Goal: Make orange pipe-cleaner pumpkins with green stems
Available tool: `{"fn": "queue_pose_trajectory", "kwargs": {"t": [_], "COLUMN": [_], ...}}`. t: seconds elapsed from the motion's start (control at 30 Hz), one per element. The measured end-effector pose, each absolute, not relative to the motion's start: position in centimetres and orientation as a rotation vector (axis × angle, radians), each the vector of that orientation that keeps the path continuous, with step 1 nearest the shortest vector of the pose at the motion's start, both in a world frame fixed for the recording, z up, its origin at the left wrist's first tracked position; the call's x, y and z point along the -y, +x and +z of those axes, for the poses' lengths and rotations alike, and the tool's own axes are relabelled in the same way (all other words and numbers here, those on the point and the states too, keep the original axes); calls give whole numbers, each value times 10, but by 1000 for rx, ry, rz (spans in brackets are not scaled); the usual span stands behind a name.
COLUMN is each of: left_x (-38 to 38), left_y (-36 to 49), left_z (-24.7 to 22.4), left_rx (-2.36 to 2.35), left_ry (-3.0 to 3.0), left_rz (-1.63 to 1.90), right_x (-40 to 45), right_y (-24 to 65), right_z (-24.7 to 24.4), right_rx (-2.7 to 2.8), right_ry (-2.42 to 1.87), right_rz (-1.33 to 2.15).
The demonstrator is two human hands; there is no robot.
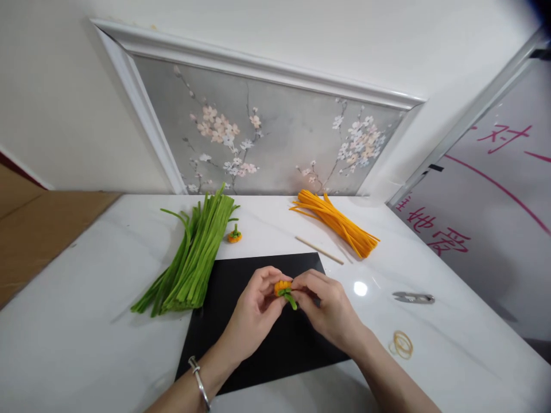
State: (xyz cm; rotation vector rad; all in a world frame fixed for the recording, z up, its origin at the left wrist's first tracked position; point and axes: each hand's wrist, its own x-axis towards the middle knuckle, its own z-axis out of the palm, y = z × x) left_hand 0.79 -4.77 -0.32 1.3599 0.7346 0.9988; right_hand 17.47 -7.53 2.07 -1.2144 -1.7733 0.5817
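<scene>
Over a black mat (253, 367), both my hands meet around a small pumpkin made of orange pipe cleaners (282, 287) with a green stem and leaf (291, 299). My left hand (258, 307) pinches its orange body from the left. From the right, the fingertips of my right hand (325, 304) close on its side near the green part. My fingers hide some of the pumpkin. A similar orange pumpkin with a green stem (235, 234) sits on the white table behind the mat.
A bundle of green pipe cleaners (193, 258) overlaps the mat's left edge. Orange pipe cleaners (338, 221) lie at the back right, near a thin wooden stick (319, 250). Thread snips (413, 297) and rubber bands (402, 345) lie to the right. A wall stands behind the table.
</scene>
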Motion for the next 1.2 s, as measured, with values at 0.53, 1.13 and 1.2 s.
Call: {"fn": "queue_pose_trajectory", "kwargs": {"t": [0.53, 1.13, 1.2], "left_x": [52, 51, 50], "left_y": [9, 13, 13], "left_z": [-9, 1, 4], "left_rx": [-984, -902, -890], "left_ry": [1633, 1255, 1231], "left_rz": [999, 1150, 1143], "right_x": [80, 79, 79], "right_y": [157, 161, 167], "right_z": [-4, 6, 10], "right_rx": [2003, 1644, 1624], "right_ry": [-1363, -1274, -1263], "right_rz": [-54, 255, 318]}}
